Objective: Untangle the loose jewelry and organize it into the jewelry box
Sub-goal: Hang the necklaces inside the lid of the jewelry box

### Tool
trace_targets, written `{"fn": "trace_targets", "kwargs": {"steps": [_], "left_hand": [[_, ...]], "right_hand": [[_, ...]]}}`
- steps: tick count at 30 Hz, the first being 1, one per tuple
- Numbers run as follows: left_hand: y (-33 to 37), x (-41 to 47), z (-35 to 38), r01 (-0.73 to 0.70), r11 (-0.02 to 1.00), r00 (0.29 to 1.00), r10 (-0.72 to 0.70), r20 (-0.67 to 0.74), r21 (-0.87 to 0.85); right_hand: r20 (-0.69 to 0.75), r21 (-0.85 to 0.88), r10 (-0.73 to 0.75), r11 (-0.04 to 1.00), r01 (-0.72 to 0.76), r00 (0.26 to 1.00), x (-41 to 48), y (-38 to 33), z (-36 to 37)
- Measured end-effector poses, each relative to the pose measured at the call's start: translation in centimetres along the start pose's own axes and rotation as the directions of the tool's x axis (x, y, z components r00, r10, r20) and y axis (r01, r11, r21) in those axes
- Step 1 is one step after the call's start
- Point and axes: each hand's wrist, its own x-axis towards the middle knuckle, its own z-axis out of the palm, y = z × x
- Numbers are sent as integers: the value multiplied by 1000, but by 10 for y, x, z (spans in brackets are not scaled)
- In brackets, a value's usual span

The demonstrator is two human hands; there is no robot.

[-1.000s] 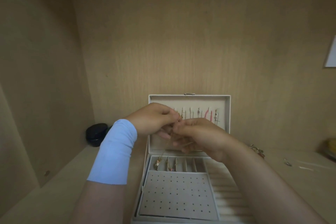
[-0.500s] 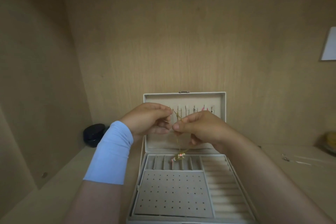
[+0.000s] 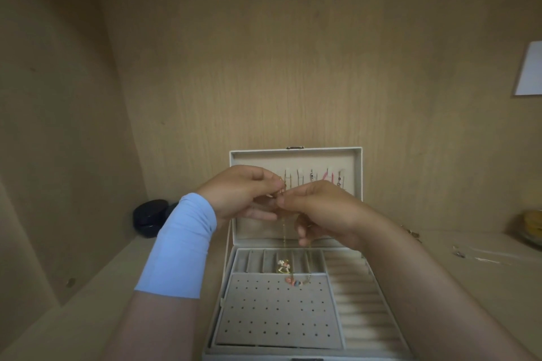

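Head view, near to far. At the lower centre of the frame an open jewelry box (image 3: 231, 272) sits on a pale wooden shelf (image 3: 96, 302). Its near tray carries a perforated panel (image 3: 275, 311), with ridged ring rolls (image 3: 356, 299) to the right and a row of small compartments (image 3: 255, 261) behind.

A rocking-horse pendant (image 3: 284, 266) hangs over those compartments. A pink-and-blue pendant (image 3: 293, 281) lies at the far edge of the panel; whether either touches the lining cannot be told.

Both hang from a gold chain (image 3: 284, 231) that rises to the hands at mid-frame. The left hand (image 3: 243, 193), with a blue sleeve (image 3: 179, 246) on its forearm, and the right hand (image 3: 322, 211) meet fingertip to fingertip. Each grip is pinched on the chain, and a strand also passes through the lower fingers of the right hand.

Behind the hands stands the upright lid (image 3: 293, 160), with hung pieces (image 3: 325, 179) in a row. At mid-left a black case (image 3: 149, 217) sits against the wall. At the right, loose pieces (image 3: 459, 252) lie on the shelf, well apart from the box.
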Motion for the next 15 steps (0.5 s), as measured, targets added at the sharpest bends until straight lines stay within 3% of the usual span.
{"fn": "trace_targets", "kwargs": {"steps": [4, 8, 11, 15], "left_hand": [[0, 1, -1, 20, 982, 1000, -22, 7, 190], [-5, 5, 1, 140, 934, 989, -144, -11, 329], [-14, 8, 8, 142, 898, 956, -233, 175, 417], [-16, 7, 20, 63, 947, 906, -186, 379, 315]], "right_hand": [[-43, -7, -20, 1000, 20, 999, 2, 3, 5], [-169, -119, -125, 987, 106, 978, 5, 0, 0], [-252, -172, -204, 971, 163, 946, 8, -2, -4], [-323, -173, -204, 973, 155, 924, 7, -3, -10]]}}
